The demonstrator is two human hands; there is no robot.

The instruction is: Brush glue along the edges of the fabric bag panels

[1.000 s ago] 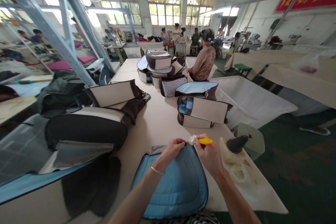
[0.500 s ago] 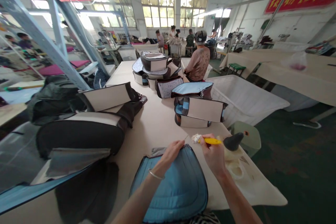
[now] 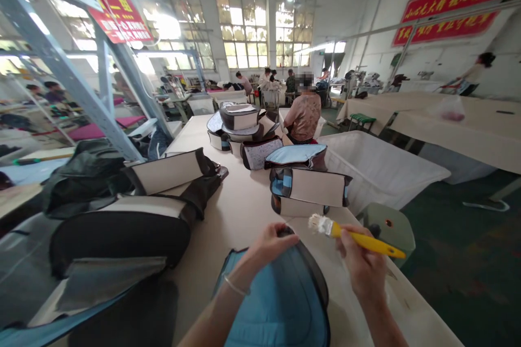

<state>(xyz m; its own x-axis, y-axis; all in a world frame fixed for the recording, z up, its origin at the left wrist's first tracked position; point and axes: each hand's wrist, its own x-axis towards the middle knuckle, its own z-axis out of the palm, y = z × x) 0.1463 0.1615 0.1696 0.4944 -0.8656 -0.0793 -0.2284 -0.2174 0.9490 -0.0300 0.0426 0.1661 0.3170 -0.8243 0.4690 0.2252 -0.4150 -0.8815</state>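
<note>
Nearest me on the table lies a blue padded piece (image 3: 272, 298) with a dark edge and a rounded top. My left hand (image 3: 268, 246) pinches its top edge between thumb and fingers. In my right hand (image 3: 362, 257) is a yellow-handled brush (image 3: 366, 239), gripped by the handle. Its bristles point left, whitish and clotted, a short way up and right of the blue piece, touching nothing.
Beige and black bag pieces (image 3: 313, 187) sit beyond my hands, with more stacked further back. Large black pieces (image 3: 118, 238) lie at the left. Right of the table (image 3: 203, 244) are a green-grey container (image 3: 393, 227) and a white bin (image 3: 378, 162). A person (image 3: 303, 114) sits beyond.
The brush has moved right, away from the blue piece's top, and its handle shows more. My left hand's grip on the edge has shifted. The camera view has tilted up.
</note>
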